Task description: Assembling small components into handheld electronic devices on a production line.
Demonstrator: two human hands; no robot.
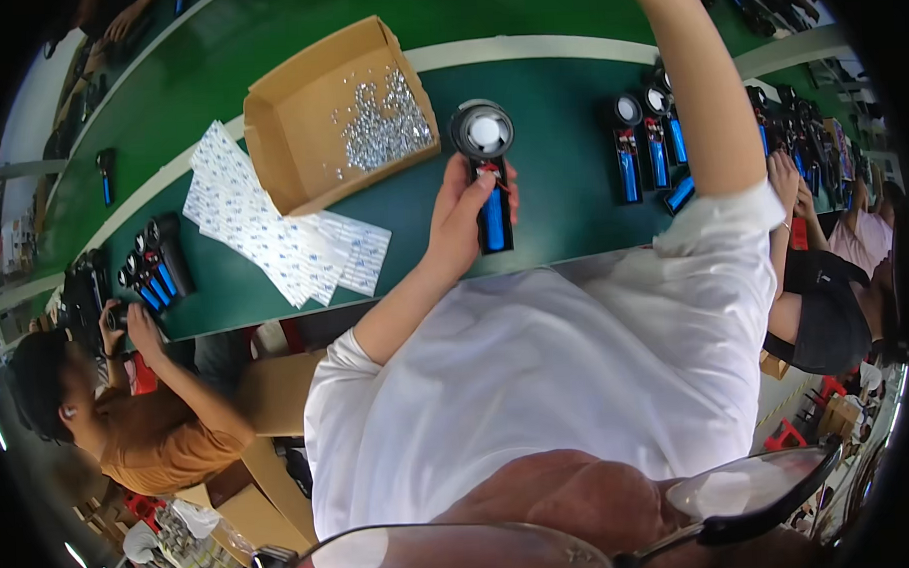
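Note:
My left hand (460,216) is closed around an opened black flashlight (486,135), held upright over the table. Its round head shows a pale lens or reflector, and a blue cylindrical battery with red wires lies bare in the handle. My right forearm (703,95) stretches up and away past the top edge, so the right hand lies out of the picture. Left of the flashlight, a shallow cardboard box (287,125) holds a heap of small shiny metal parts (387,121). White printed sheets (247,231) lie fanned beside and below this box.
More opened flashlights (627,153) stand on the green table (559,130) to the right, near my right arm. Another group (153,264) is at the left, by a co-worker in a brown shirt (170,444). A co-worker in black (826,306) sits at the right. A pale strip (526,48) crosses behind.

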